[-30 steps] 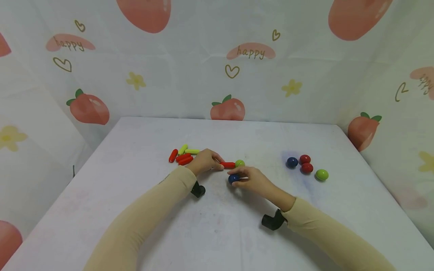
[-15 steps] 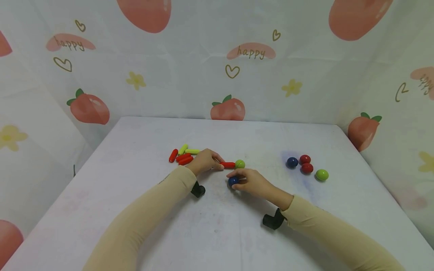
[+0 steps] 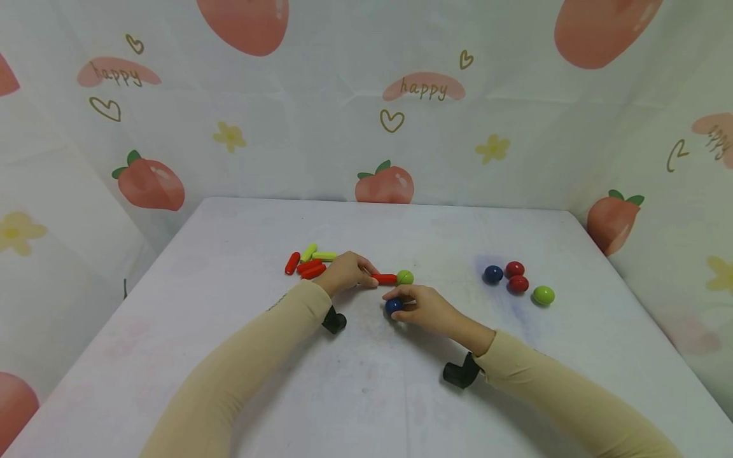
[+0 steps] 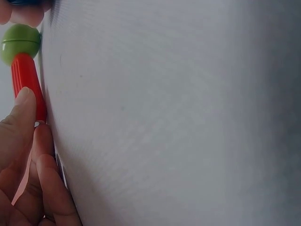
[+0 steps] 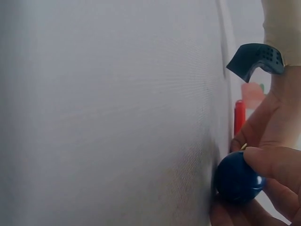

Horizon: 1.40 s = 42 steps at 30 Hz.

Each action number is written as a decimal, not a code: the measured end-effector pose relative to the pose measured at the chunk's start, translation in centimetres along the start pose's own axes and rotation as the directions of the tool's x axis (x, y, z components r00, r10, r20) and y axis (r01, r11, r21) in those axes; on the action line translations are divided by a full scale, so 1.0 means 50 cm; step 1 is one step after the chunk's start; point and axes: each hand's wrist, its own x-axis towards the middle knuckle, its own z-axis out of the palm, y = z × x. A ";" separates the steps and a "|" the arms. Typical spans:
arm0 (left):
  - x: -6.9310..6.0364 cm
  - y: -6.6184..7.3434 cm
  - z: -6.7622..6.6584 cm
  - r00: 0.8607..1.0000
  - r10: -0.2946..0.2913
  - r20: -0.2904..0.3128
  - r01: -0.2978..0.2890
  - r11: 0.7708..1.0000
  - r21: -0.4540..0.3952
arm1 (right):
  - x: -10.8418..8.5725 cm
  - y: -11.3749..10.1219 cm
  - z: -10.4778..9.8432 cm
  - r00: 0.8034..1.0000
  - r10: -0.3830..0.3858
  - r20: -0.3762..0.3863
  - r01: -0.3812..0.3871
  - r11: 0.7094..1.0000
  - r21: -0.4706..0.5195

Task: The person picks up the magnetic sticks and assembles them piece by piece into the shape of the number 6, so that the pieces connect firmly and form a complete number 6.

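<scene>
In the head view my left hand (image 3: 346, 273) pinches the near end of a red magnetic stick (image 3: 387, 279) lying on the table. A green ball (image 3: 405, 277) touches the stick's far end; in the left wrist view that ball (image 4: 21, 43) shows a seam round it. My right hand (image 3: 433, 310) holds a dark blue ball (image 3: 393, 307) between thumb and fingers, just nearer to me than the stick. The right wrist view shows this blue ball (image 5: 239, 178) at the tabletop, apart from the red stick.
Red sticks (image 3: 310, 266) and yellow-green sticks (image 3: 324, 256) lie beyond my left hand. To the right sit a blue ball (image 3: 493, 274), two red balls (image 3: 518, 284) and a green ball (image 3: 543, 295). The white table (image 3: 366, 394) meets a patterned cloth at the back.
My right hand has drawn the blue ball slightly towards me, away from the green ball, then kept still. The left hand and the red stick have not moved.
</scene>
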 end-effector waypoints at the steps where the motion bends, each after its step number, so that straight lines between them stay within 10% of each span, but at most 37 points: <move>1: 0.000 0.000 0.000 1.000 0.000 -0.001 0.000 1.000 0.002 | 0.000 0.000 0.000 1.000 -0.001 0.000 0.001 1.000 0.000; 42: -0.003 0.003 -0.002 1.000 0.006 0.002 -0.006 1.000 0.001 | 0.000 -0.010 -0.017 0.999 0.042 -0.021 -0.042 0.999 0.013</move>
